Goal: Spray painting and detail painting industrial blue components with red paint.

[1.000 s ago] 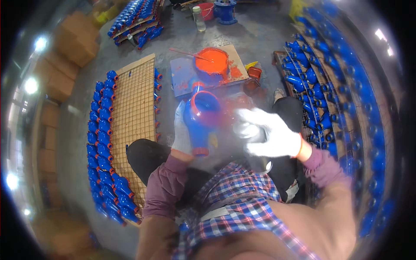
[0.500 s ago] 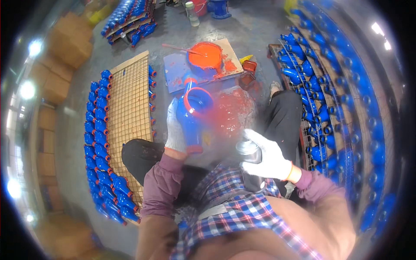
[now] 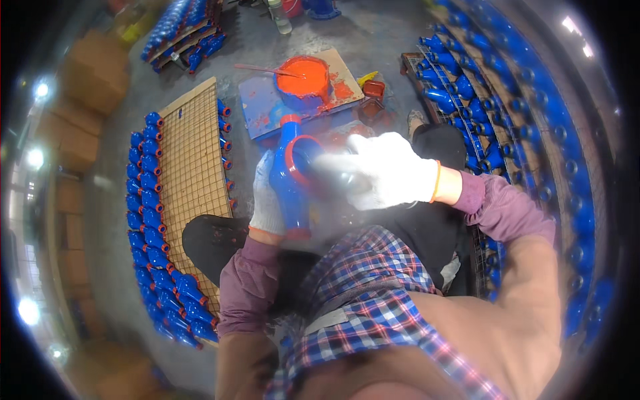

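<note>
My left hand (image 3: 267,197), in a white glove, grips a blue valve body (image 3: 291,180) with red-orange flange rims, held upright over my lap. My right hand (image 3: 387,170), also in a white glove, is closed on a small blurred tool, perhaps a brush (image 3: 333,170), whose tip is at the valve's round side opening. A blue bowl of orange paint (image 3: 303,80) with a stick across it stands on a paint-smeared board (image 3: 263,107) just beyond the valve.
A wooden pallet with a wire grid (image 3: 190,173) lies at my left, with rows of blue valves (image 3: 150,220) along its edge. More blue valves (image 3: 480,113) fill racks at my right. Cardboard boxes (image 3: 93,80) stand far left. A small red tin (image 3: 373,88) sits by the board.
My right hand has swung up from my lap back to the valve's side opening. The valve has tilted a little in my left hand.
</note>
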The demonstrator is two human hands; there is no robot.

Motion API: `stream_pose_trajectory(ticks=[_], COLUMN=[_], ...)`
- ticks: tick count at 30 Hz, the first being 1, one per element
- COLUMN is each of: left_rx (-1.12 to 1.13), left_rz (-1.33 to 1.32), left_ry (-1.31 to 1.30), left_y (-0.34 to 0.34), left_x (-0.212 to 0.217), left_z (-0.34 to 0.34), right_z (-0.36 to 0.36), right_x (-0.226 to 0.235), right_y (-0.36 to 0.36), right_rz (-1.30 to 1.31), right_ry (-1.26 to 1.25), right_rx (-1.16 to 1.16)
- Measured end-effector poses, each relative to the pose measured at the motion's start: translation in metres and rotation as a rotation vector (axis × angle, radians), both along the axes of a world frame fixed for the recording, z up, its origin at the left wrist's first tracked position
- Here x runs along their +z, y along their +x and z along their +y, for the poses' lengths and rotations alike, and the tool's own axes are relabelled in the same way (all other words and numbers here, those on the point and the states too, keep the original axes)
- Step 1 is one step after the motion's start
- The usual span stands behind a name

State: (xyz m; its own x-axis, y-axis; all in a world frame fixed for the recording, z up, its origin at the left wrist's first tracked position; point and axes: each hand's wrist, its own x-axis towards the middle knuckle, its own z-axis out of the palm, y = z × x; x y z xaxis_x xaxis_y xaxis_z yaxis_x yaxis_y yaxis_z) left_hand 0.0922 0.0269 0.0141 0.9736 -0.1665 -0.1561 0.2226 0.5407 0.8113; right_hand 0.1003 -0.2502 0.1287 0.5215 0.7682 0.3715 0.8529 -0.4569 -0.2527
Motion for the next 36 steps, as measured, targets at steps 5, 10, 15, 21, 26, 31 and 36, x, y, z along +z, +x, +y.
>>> stream_pose_trajectory(ticks=[5,10,15,21,26,31,36], left_rx=[-0.064,-0.018,-0.037,0.007,0.243,0.219,0.179], left_rz=[0.062,0.041,-0.003,-0.277,-0.895,-0.892,-0.930], left_ry=[-0.131,-0.024,-0.099,0.189,1.209,1.231,1.190], left_y=[-0.006,-0.008,-0.023,-0.018,-0.021,-0.028,-0.027], left_x=[0.002,0.011,0.022,0.027,0.040,0.050,0.048], left_z=[0.002,-0.002,-0.008,-0.011,-0.014,-0.024,-0.025], right_z=[-0.006,-0.020,-0.023,-0.042,-0.049,-0.041,-0.035], right_x=[-0.001,0.003,0.007,0.019,0.036,0.047,0.048], right_y=[-0.007,-0.030,-0.029,-0.030,-0.028,-0.021,-0.020], right_rz=[0.126,0.314,0.325,0.434,0.437,0.350,0.269], right_ry=[0.056,0.086,0.166,0.472,0.519,0.432,0.335], right_rx=[-0.050,-0.055,-0.097,-0.061,-0.057,-0.055,-0.117])
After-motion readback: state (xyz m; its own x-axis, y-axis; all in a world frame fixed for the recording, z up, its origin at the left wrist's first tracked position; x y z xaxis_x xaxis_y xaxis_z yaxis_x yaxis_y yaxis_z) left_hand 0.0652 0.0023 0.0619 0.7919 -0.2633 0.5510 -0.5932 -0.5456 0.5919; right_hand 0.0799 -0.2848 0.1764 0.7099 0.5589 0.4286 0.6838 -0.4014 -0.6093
